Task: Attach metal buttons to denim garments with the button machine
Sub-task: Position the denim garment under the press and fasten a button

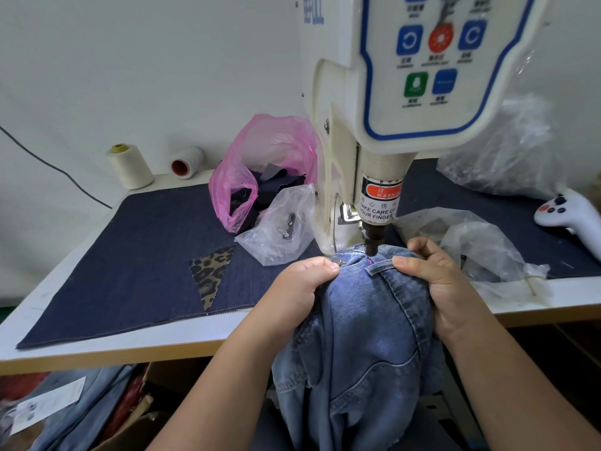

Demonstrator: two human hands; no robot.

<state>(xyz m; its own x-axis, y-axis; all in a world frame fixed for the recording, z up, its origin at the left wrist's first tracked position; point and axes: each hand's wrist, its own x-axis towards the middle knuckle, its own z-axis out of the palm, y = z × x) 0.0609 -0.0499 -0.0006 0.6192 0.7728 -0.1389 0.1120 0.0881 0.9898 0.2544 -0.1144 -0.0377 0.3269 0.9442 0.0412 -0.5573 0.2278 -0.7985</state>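
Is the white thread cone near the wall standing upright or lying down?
Upright: the white thread cone stands on its wide base, yellow core on top.

The denim garment (pixel 367 307) lies under the button machine (pixel 374 177), bags (pixel 260 177) to its left.

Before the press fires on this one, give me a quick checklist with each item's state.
1. Denim lies under the punch: ok.
2. Red dot falls on the waistband: ok.
3. Left hand grips the denim, beside the punch: ok.
4. Right hand grips the denim; thumb lies near the punch: not ok.
5. Button loaded in the punch: cannot tell.
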